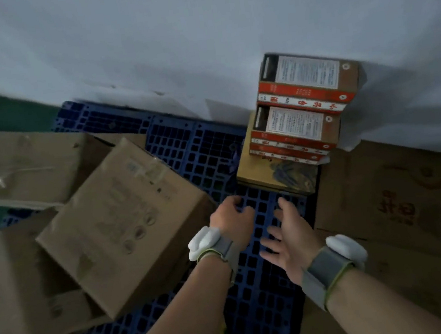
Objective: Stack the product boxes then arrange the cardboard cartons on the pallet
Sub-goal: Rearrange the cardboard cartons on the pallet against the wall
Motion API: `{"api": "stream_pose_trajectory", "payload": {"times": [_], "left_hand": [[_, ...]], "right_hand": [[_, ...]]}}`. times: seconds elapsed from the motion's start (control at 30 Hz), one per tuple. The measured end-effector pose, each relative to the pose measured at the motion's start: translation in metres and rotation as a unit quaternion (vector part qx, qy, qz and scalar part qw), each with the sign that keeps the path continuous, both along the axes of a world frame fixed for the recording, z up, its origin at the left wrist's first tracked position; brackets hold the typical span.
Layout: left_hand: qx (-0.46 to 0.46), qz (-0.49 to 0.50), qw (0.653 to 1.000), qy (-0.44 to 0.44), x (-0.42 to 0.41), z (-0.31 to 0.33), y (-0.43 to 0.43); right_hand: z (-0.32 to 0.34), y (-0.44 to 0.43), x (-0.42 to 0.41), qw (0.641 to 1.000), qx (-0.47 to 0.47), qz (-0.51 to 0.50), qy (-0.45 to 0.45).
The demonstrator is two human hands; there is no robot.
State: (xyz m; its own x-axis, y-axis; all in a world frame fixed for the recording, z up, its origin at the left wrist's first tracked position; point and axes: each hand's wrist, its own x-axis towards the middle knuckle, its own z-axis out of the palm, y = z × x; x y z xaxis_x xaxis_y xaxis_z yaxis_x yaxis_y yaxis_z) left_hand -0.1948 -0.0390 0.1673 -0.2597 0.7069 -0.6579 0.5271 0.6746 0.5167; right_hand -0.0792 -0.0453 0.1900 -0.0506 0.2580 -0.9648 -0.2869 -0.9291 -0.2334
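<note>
1. The blue pallet (211, 146) lay against the white wall (198, 32), with its grid bare only in a middle strip. That left little room to arrange anything, so cartons could end up hanging over an edge.
2. The cardboard cartons were heaped on the left of the pallet. The tilted carton (115, 220) leaned across a lower carton (13, 286), with another carton (21, 162) behind. Risk: pulling one out would probably let the tilted one slide or tip toward the arms.
3. The red-printed carton (396, 201) lay flat on the right, its edge beside the bare strip. I couldn't tell whether it sat on the pallet or off it.
4. The product boxes (302, 102) were stacked at the far side by the wall, on a flat tan box (263, 170). The layers were stepped, not flush, and the upper ones sat further back. Risk: a knock or another box on top could topple the stack forward.
5. The right hand (287, 233) had its fingers spread over the grid and held nothing. The left hand (230, 218) had its fingers curled under, with nothing visible in them. Both were near the tan box. Risk: the frame was blurred, so a fast reach could clip the stack's base.
</note>
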Motion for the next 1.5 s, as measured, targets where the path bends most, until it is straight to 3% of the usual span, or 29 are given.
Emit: {"api": "stream_pose_trajectory", "payload": {"times": [0.1, 0.27, 0.43, 0.57, 0.77, 1.0, 1.1, 1.3, 1.5], "left_hand": [[-0.015, -0.095, 0.995, 0.019, -0.025, 0.05, -0.014], [-0.036, -0.157, 0.985, 0.06, -0.098, 0.128, -0.043], [-0.081, -0.167, 0.981, 0.064, -0.16, 0.149, -0.064], [-0.191, -0.195, 0.962, -0.006, -0.214, 0.146, -0.08], [-0.25, -0.168, 0.954, -0.008, -0.26, 0.135, -0.097], [-0.25, -0.151, 0.956, -0.02, -0.242, 0.127, -0.073], [-0.251, -0.096, 0.963, -0.01, -0.241, 0.121, -0.057], [-0.235, -0.016, 0.97, 0.064, -0.258, 0.094, -0.058], [-0.289, 0.113, 0.948, 0.073, -0.295, 0.045, -0.073]], "right_hand": [[0.044, -0.011, -0.019, 0.999, 0.008, 0.043, -0.017], [0.119, -0.017, -0.067, 0.991, -0.027, 0.122, -0.044], [0.159, -0.003, -0.098, 0.978, -0.101, 0.174, -0.056], [0.169, 0.014, -0.124, 0.974, -0.112, 0.179, -0.086], [0.144, 0.036, -0.173, 0.956, -0.059, 0.258, -0.123], [0.083, 0.076, -0.197, 0.925, 0.032, 0.339, -0.169], [0.06, 0.109, -0.198, 0.903, 0.024, 0.386, -0.19], [0.034, 0.146, -0.211, 0.839, 0.113, 0.487, -0.216], [-0.008, 0.162, -0.24, 0.8, 0.15, 0.517, -0.266]]}}
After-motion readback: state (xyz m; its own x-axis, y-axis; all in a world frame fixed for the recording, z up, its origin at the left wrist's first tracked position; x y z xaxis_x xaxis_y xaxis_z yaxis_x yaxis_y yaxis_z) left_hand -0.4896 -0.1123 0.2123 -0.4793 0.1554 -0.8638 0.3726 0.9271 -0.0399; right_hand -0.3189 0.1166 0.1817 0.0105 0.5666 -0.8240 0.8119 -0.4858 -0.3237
